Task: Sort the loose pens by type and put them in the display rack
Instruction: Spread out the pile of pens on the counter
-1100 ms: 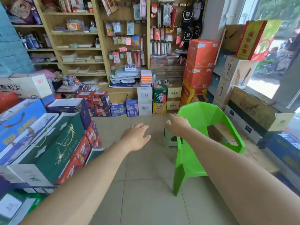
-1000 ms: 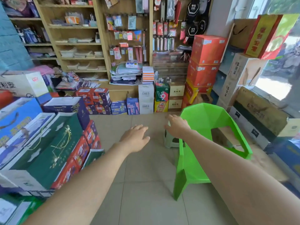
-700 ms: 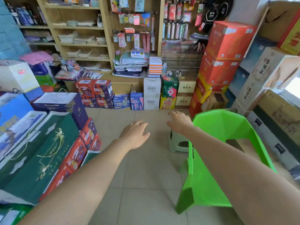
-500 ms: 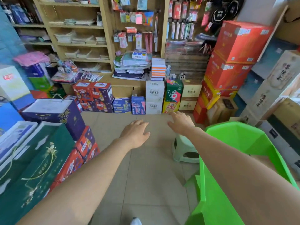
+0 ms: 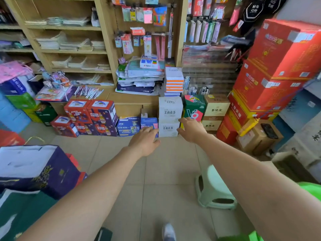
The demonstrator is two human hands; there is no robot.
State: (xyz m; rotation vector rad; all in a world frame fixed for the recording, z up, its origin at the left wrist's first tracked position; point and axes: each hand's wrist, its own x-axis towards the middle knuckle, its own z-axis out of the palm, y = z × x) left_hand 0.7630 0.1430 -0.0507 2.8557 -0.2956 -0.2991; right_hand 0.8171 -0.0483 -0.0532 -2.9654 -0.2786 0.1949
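pale wood counter (image 5: 132, 99) along the far wall, strewn at its left end with the loose pens (image 5: 88, 92), a mixed heap fanned out just beside a pile of bright packets (image 5: 53, 94). clear tiered display rack (image 5: 208, 72) at the far right of the counter, behind a notebook stack (image 5: 174, 82), contents too blurred to read.

reaches forward over the tiled floor (image 5: 170, 164) with both arms. left hand (image 5: 145, 140) palm down, fingers loosely spread, holding nothing. right hand (image 5: 191, 130) likewise relaxed and spread, thumb out, pinching nothing. both seen in front of the white cartons (image 5: 169, 117) on the floor, no telling whether touching them. well apart from pens and rack alike, so probably on the approach, with sorting not yet begun.

risks from here, as a guess:
- catching a foot on the pale green stool (image 5: 213, 188) at the near right, close to the walking line, or on the green chair (image 5: 311, 190) at the near right edge.
- bumping the floor cartons packed tight against the counter while leaning in.
- sweeping the heap with a broad open-handed grab and rolling pens off the counter edge, down among the boxes.
- mixing look-alike types by lifting bunches rather than one kind at a time.
- knocking the rack, or the notebook stack beside it, while loading from a stretched reach.
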